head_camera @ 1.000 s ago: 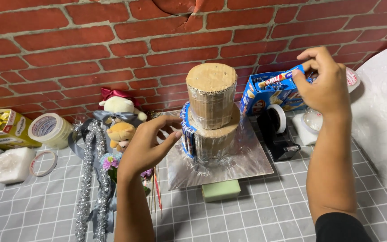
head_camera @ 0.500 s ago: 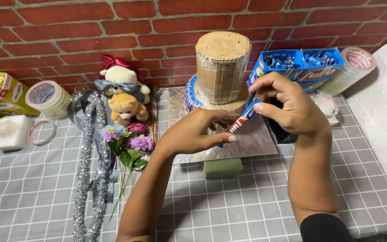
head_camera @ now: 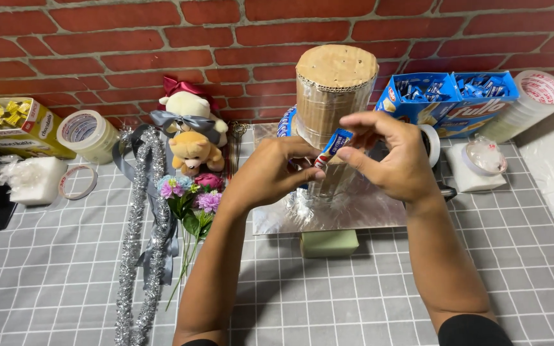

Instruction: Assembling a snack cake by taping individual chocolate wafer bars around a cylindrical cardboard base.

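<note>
Raised, hands tilt blue wrapper up-right.

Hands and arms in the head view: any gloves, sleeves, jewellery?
Both hands are bare: no gloves, and no rings, watch or bracelet visible on the left hand or the right hand. The forearms are uncovered too. A dark, black-looking sleeve edge shows on the right arm at the bottom of the frame, with only a sliver of one on the left.

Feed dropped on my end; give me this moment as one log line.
left hand: touching snack packet | right hand: pinching snack packet | behind: cardboard tower on foil board
</note>
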